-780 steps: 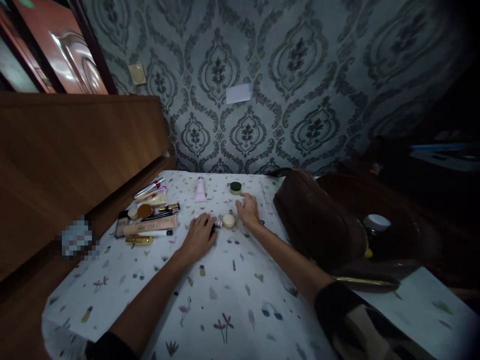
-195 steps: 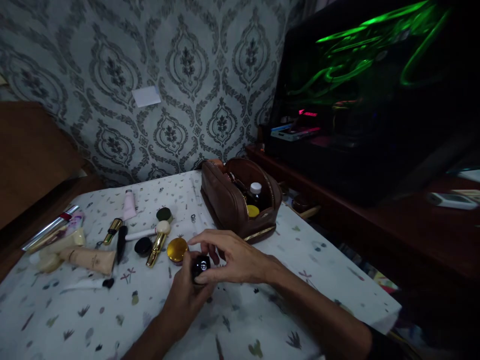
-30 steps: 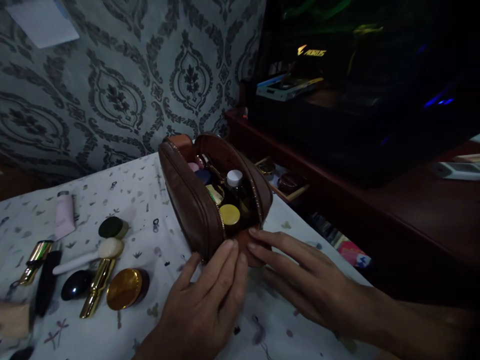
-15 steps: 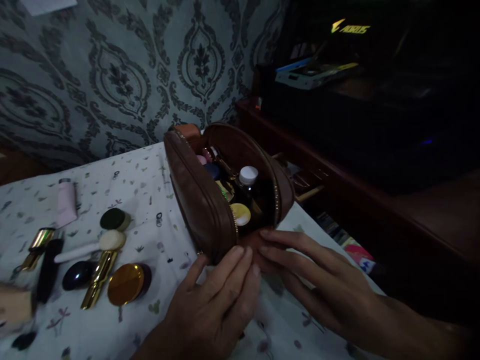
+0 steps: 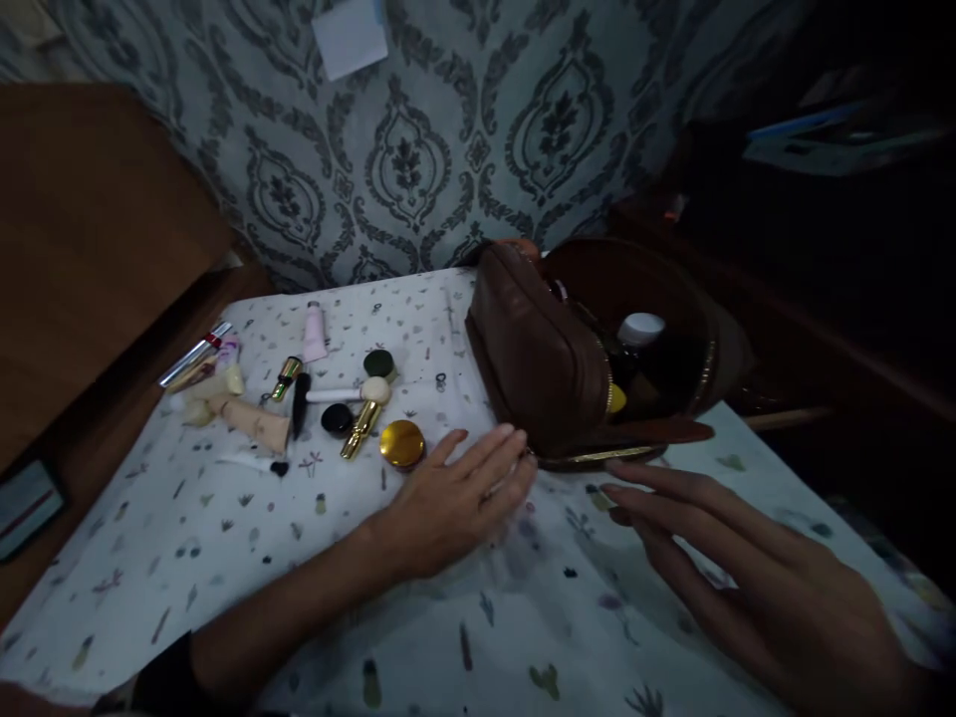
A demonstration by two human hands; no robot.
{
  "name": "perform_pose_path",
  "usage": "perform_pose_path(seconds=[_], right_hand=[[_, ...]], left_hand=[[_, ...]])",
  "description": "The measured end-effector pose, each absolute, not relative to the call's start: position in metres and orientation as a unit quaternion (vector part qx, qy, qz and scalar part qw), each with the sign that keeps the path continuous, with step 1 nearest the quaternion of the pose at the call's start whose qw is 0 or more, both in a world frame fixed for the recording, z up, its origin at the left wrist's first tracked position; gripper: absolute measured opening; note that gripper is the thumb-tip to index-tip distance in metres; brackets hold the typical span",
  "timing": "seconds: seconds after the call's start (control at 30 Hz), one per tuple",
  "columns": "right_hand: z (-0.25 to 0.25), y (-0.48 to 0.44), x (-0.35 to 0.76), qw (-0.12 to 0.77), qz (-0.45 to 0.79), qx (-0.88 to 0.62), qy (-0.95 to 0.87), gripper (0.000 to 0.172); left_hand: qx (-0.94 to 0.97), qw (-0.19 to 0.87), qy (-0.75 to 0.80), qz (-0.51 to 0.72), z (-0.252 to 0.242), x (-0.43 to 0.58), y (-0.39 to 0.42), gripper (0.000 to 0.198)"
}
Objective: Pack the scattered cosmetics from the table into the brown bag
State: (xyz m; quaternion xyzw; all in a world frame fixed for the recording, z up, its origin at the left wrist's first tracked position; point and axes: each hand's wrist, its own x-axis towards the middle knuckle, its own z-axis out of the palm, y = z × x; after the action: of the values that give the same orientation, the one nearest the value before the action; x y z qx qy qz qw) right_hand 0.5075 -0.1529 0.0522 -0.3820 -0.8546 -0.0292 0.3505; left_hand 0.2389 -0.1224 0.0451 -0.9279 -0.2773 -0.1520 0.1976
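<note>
A brown cosmetic bag [image 5: 534,349] stands unzipped on the patterned tablecloth, its front flap hanging low. Inside it a bottle with a white cap [image 5: 640,329] shows, along with a bit of something yellow [image 5: 616,398]; the rest is dark. My left hand [image 5: 470,493] has its fingers stretched out by the bag's lower front corner; whether they touch it I cannot tell. Just in front of the flap hovers my right hand [image 5: 739,558], fingers extended and holding nothing. Left of my left hand sits a gold-lidded jar [image 5: 402,444].
Several cosmetics lie to the left: a gold tube [image 5: 361,429], a black round case [image 5: 337,419], a dark-lidded jar [image 5: 378,364], a white-handled brush [image 5: 336,395], a pink tube [image 5: 315,332] and a beige tube [image 5: 258,423]. A phone [image 5: 30,508] rests at the far left.
The view has swung left, bringing more of the table in. Both hands have come away from the bag's front edge, and the flap there now hangs lower.
</note>
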Motion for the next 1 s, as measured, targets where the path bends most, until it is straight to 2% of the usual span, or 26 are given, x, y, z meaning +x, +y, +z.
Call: perform_pose_path(seconds=[0.13, 0.3, 0.43, 0.53, 0.6, 0.77, 0.87, 1.0], right_hand=[[0.047, -0.156, 0.479, 0.353, 0.016, -0.334, -0.874, 0.033], [0.042, -0.139, 0.425, 0.340, 0.116, -0.322, -0.876, 0.034], [0.036, -0.114, 0.376, 0.360, 0.242, -0.343, -0.833, 0.032], [0.029, -0.097, 0.347, 0.385, 0.319, -0.371, -0.782, 0.030], [0.024, -0.090, 0.336, 0.391, 0.349, -0.395, -0.755, 0.034], [0.007, -0.089, 0.332, 0.363, 0.360, -0.409, -0.756, 0.049], [-0.002, -0.090, 0.334, 0.345, 0.339, -0.406, -0.775, 0.062], [-0.010, -0.088, 0.334, 0.345, 0.320, -0.407, -0.783, 0.061]], left_hand=[[-0.903, 0.173, -0.359, -0.161, 0.035, 0.200, -0.119, 0.038], [-0.859, 0.063, -0.466, -0.202, 0.023, 0.171, -0.113, 0.043], [-0.847, -0.004, -0.473, -0.241, 0.013, 0.166, -0.111, 0.048], [-0.851, 0.000, -0.452, -0.268, 0.014, 0.162, -0.111, 0.057], [-0.852, 0.016, -0.441, -0.283, 0.019, 0.155, -0.110, 0.055], [-0.794, 0.056, -0.507, -0.332, 0.027, 0.122, -0.098, 0.030], [-0.752, 0.054, -0.575, -0.318, 0.021, 0.106, -0.088, 0.030], [-0.735, 0.038, -0.617, -0.278, 0.017, 0.101, -0.084, 0.029]])
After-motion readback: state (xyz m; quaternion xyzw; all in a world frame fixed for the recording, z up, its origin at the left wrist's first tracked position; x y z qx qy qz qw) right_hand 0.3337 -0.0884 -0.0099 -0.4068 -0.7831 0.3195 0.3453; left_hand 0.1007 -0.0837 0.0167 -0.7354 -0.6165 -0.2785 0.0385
